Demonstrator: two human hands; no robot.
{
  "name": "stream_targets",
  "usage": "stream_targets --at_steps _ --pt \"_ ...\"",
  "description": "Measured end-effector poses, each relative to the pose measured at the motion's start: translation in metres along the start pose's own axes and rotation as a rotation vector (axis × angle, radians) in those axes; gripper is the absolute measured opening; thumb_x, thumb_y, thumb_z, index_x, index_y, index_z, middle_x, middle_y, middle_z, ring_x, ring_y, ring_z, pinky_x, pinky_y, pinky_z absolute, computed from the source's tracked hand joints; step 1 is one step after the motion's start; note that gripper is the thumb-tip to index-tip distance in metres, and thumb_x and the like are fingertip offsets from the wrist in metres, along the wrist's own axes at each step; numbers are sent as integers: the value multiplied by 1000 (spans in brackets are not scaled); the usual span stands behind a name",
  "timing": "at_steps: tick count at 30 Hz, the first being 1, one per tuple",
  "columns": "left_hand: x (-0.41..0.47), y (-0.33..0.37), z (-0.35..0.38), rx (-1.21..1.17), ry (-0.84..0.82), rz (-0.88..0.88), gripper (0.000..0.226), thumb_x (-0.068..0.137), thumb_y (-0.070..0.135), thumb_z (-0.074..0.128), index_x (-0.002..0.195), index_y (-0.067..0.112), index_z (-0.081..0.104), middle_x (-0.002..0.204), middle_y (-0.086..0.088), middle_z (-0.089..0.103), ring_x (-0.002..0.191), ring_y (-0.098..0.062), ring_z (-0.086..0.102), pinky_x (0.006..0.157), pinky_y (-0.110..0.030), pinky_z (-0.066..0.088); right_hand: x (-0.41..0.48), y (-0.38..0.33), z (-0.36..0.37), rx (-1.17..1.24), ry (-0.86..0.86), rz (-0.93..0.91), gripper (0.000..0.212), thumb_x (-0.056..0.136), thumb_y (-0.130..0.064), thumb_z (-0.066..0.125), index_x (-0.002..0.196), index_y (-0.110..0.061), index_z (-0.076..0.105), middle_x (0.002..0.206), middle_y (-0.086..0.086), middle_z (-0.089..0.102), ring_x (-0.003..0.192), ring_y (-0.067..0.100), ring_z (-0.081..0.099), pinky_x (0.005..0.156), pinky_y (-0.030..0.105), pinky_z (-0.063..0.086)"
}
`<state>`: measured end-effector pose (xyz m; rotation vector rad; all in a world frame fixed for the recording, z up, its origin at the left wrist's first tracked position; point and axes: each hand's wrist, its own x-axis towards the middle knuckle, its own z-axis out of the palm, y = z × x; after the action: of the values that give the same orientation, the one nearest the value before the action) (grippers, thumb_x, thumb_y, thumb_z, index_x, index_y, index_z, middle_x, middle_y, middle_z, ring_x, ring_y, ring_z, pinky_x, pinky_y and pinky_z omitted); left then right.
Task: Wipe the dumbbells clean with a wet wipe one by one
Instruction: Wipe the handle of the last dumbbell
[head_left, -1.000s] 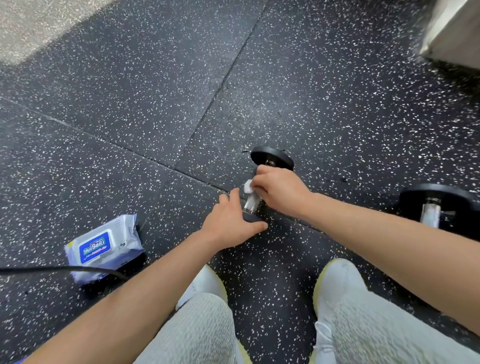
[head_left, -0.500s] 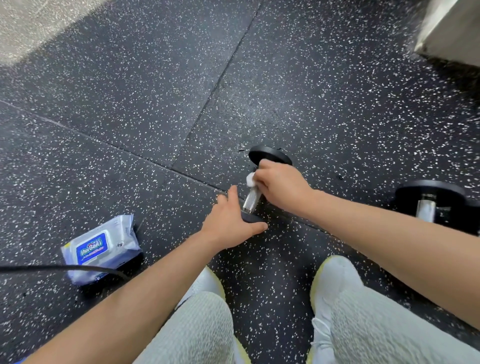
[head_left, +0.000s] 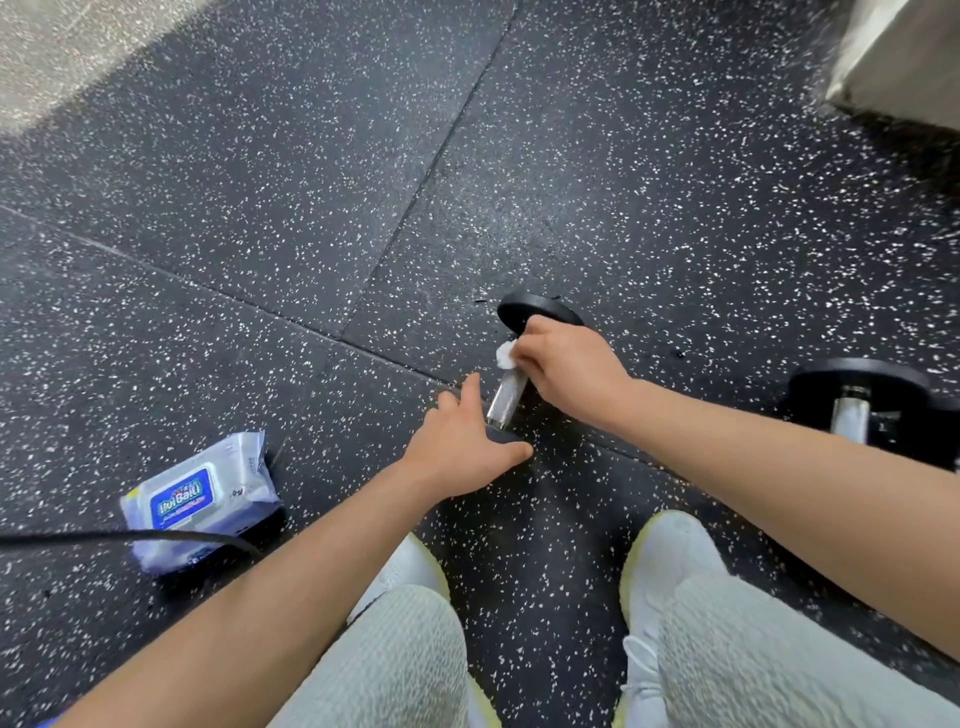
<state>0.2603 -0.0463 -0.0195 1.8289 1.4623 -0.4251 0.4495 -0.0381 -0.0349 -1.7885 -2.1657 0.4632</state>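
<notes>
The dumbbell (head_left: 506, 399) lies on the speckled rubber floor (head_left: 311, 208) beside a tile seam, its knurled steel handle pointing away from the person between round black heads. The right hand (head_left: 566, 374) curls a crumpled white wet wipe (head_left: 505, 356) round the handle. The left hand (head_left: 462, 449), fingers straight, presses the near head.

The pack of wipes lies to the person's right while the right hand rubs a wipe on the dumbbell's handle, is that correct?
No: the head view shows the pack of wipes to the person's left; the right hand does rub a wipe on the dumbbell handle.
</notes>
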Motion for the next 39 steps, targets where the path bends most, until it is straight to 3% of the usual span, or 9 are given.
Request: stream_targets --at_steps 3,8,10,16,19,23,27,31,39 --pt "1 0 -1 -21 -8 -15 126 77 73 74 166 27 -3 166 -14 23 153 -35 25 118 -52 35 -7 -6 4 29 4 38 14 95 -20 61 91 -22 75 90 -6 59 73 25 62 58 37 49" --pt "0 2 3 -28 34 -5 128 75 69 76 166 22 0 161 -16 29 151 -36 26 117 -53 36 -27 -20 9 88 -242 -242 10 90 -19 61 84 -19 70 84 -6 54 71 25 59 57 37 42" --pt "0 2 3 -29 27 -12 128 76 70 77 166 22 0 164 -14 26 153 -36 24 118 -53 35 -19 -14 5 48 -215 -220 12 92 -24 61 88 -21 72 87 -7 55 73 23 60 58 37 45" --pt "1 5 2 -19 16 -32 126 73 73 77 165 22 7 164 -11 26 152 -34 25 118 -55 36 0 1 0 -19 28 111 15 96 -21 59 95 -22 74 96 -4 60 72 27 62 57 36 49" --pt "0 7 3 14 28 -24 124 73 74 77 163 18 13 161 -13 30 149 -35 27 116 -53 38 -15 -13 11 -19 -35 22 9 91 -15 65 88 -19 73 90 -4 58 68 26 62 53 31 38" --pt "-1 6 4 4 40 -15 118 72 72 77 159 17 19 153 -10 35 144 -34 31 112 -51 41 -32 -18 14 26 -186 -192 8 88 -18 63 83 -17 69 85 -3 56 66 28 59 52 39 43" --pt "-1 8 4 22 38 -21 118 73 74 76 159 17 18 155 -11 34 146 -34 30 113 -52 41 -11 -3 7 -101 -40 -16 10 92 -17 63 89 -20 73 89 -3 59 70 27 62 52 35 46" --pt "-1 8 3 31 28 -23 123 72 77 75 162 18 14 156 -12 32 146 -34 31 113 -54 41 -4 -5 7 -250 10 158 17 80 0 71 93 -10 68 87 5 58 70 29 59 46 32 33" --pt "0 6 -3 -49 -35 -33 114 77 64 70 164 27 5 159 -11 28 146 -34 37 112 -49 41 -34 -17 18 -189 -76 -47 14 73 -7 78 84 -12 70 81 1 56 69 22 58 46 29 27"
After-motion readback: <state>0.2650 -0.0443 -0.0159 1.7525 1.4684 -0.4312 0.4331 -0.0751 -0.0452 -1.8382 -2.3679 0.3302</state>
